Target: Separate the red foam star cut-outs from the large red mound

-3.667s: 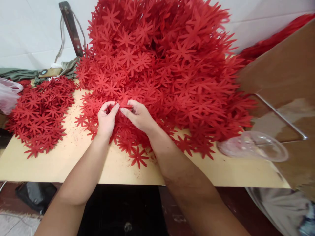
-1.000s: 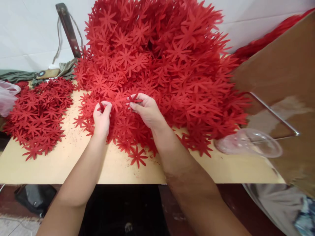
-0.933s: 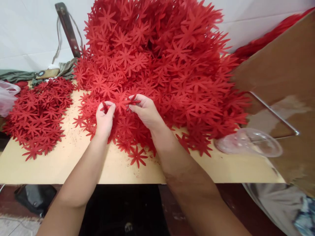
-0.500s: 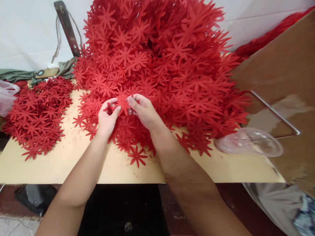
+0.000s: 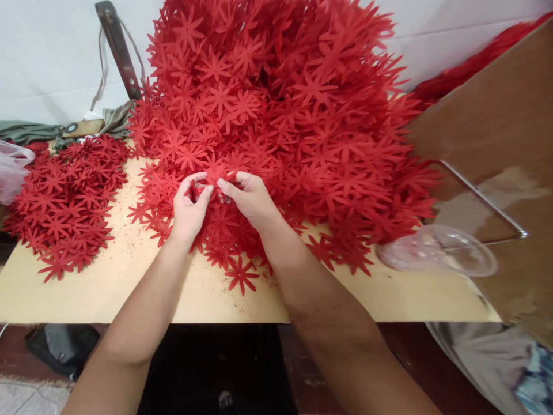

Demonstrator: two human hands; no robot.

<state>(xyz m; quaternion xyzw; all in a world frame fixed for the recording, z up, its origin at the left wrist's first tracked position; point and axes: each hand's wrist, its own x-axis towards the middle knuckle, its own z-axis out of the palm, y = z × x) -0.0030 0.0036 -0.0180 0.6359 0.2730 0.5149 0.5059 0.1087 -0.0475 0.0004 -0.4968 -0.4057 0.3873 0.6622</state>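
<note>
A red flower-shaped cutout point(image 5: 216, 173) with narrow petals is pinched between my two hands, just above the front of a big heap of the same cutouts point(image 5: 268, 115). My left hand point(image 5: 190, 202) grips its left side between thumb and fingers, and red petals show inside the curled fingers. On the other side, my right hand point(image 5: 248, 196) holds its petals with thumb and forefinger close to the left thumb. The cutout's lower part is partly hidden by the fingers. One single cutout point(image 5: 241, 275) lies below on the wooden table point(image 5: 207, 300).
At the left lies a smaller pile of red cutouts point(image 5: 64, 202) beside a plastic bag point(image 5: 12, 167). A clear plastic lid or tub point(image 5: 436, 251) and a large cardboard sheet point(image 5: 484, 132) stand at the right. A dark bar point(image 5: 116, 49) leans on the wall.
My right hand has shifted slightly left and down, its thumb now nearer the left thumb. The cutout's right petals look folded inward. My left hand has barely moved.
</note>
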